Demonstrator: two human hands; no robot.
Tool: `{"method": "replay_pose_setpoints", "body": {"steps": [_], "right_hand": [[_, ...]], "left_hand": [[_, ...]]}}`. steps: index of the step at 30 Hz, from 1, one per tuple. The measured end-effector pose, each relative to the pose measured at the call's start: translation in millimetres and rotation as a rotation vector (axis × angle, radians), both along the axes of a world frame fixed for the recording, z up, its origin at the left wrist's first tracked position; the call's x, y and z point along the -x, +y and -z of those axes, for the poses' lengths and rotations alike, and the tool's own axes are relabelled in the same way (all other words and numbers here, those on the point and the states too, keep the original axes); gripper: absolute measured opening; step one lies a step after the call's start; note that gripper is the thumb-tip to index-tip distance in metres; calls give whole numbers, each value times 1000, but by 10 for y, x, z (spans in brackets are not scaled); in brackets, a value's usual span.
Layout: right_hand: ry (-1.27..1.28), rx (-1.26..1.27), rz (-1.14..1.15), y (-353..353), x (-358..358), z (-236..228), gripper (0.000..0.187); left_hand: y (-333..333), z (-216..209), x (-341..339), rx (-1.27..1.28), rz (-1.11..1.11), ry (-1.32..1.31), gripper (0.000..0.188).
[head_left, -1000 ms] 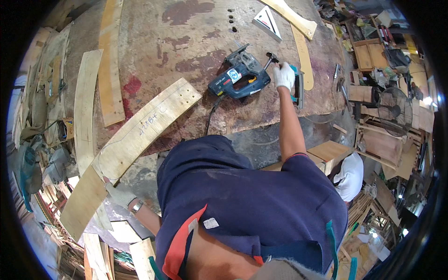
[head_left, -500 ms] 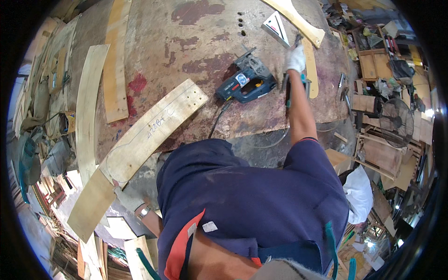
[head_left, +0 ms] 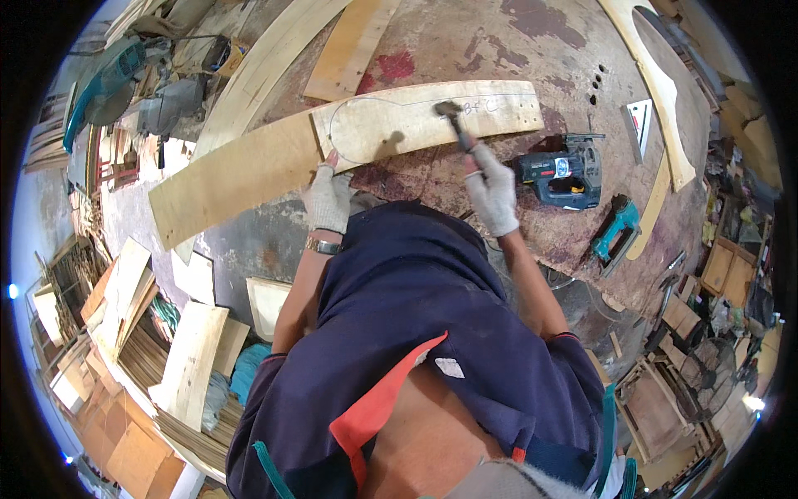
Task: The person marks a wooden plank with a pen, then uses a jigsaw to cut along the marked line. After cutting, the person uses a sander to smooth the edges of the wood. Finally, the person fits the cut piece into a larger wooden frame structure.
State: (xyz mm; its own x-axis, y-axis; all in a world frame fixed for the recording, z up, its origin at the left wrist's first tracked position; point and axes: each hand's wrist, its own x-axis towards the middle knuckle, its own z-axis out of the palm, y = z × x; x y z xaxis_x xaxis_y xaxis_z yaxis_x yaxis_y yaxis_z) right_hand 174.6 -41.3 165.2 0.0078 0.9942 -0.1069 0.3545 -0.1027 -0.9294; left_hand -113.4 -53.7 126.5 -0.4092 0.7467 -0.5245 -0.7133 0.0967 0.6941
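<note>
A pale curved wooden board (head_left: 374, 125), with a pencilled outline and small holes near its right end, overlaps a second plywood board (head_left: 241, 179) on the left. My gloved left hand (head_left: 330, 200) grips their near edge around the overlap, thumb on top and the other fingers mostly hidden. In my gloved right hand (head_left: 494, 195) is a hammer (head_left: 449, 110), held by its handle. The hammer's head is over the pale board, and its shadow falls on the wood near the outline.
Right of my right hand lie a corded jigsaw (head_left: 540, 170), a teal handheld tool (head_left: 617, 229), a set square (head_left: 638, 125) and a curved wooden piece (head_left: 661, 91). Other planks (head_left: 258, 75) lie on the far left. A teal saw (head_left: 108, 91) stands beyond the table's left side.
My right hand has come back from beside the set square and now holds the hammer above the board. The view has turned, and the boards appear nearer the middle. My left hand stays on their edge.
</note>
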Motion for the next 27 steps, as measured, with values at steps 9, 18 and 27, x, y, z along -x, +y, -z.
{"method": "replay_pose_setpoints", "body": {"steps": [9, 18, 27], "right_hand": [[-80, -162, 23, -40, 285, -35, 38], [-94, -162, -35, 19, 309, 109, 49], [-49, 65, 52, 25, 164, 176, 34]], "left_hand": [[25, -187, -103, 125, -8, 89, 42], [33, 63, 35, 194, 22, 28, 43], [-31, 110, 186, 30, -27, 14, 56]]}}
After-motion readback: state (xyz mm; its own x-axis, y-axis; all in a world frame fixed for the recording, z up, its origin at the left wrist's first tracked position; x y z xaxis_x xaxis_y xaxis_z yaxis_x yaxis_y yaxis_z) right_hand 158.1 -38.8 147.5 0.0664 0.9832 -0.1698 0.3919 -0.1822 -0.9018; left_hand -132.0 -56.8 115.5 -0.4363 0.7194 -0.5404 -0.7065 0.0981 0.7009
